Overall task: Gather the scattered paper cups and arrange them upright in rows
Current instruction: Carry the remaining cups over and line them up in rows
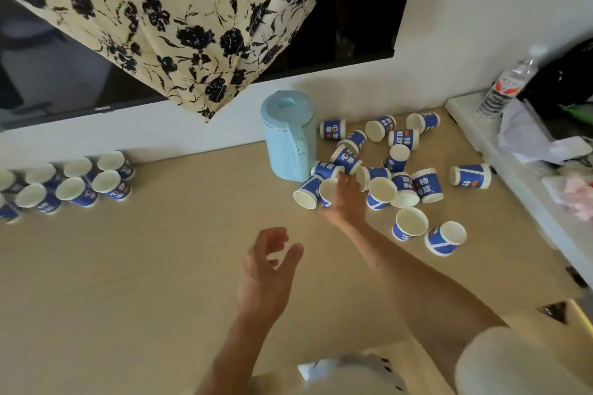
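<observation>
gripping one cup (328,192) of roughly seventeen tumbled, right fingers (346,177); left fingers (275,235) apart; eight upright cups (107,183); one kettle (288,138)

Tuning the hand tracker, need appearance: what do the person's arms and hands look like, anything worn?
Both the left hand and the right hand are bare: no gloves, rings or watch show. Forearms are bare too. The right arm has a short, plain pale sleeve near the shoulder. No sleeve shows on the left arm.

Soft, even indoor light, faint shadows; wide-angle bending at the edges, slight blur throughout.
</observation>
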### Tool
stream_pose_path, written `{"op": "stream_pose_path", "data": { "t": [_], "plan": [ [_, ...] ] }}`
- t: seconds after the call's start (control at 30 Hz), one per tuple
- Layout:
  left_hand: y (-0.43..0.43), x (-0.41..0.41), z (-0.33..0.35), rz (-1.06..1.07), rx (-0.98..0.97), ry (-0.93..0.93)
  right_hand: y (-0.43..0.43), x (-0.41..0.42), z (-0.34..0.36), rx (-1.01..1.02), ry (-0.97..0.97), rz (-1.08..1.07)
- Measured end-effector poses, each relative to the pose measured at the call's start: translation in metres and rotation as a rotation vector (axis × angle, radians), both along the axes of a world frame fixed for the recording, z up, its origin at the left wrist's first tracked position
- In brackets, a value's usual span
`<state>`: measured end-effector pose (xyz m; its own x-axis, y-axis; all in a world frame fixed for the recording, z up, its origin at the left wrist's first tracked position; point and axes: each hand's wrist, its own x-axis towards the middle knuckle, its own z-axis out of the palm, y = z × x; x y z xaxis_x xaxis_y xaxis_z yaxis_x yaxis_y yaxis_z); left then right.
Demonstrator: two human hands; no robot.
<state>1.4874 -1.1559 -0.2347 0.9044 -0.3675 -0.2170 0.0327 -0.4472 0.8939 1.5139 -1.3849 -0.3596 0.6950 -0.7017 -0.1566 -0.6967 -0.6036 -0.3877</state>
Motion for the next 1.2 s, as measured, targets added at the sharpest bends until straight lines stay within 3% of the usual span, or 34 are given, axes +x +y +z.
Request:
{"op": "stream_pose_path", "data": {
  "t": [0.4, 0.53, 0.77, 0.97, 1.2],
  "plan": [
    [0.019, -0.019, -0.005, 0.025, 0.097, -0.019, -0.013, 0.003, -0.013, -0.058, 0.037, 0.068],
    [0.014, -0.022, -0.010, 0.025, 0.084, -0.021, -0.006, -0.018, 0.004, 0.006, -0.070, 0.090],
    [-0.004, -0.033, -0.028, -0.062, 0.159, -0.070, 0.030, -0.079, 0.064, 0.373, -0.250, 0.294],
    [-0.029, -0.038, -0.028, -0.217, 0.030, -0.188, 0.047, -0.110, 0.102, 0.431, -0.336, 0.347],
    [-0.041, -0.034, -0.026, -0.173, -0.056, -0.224, 0.030, -0.124, 0.108, 0.533, -0.426, 0.349]
  ]
}}
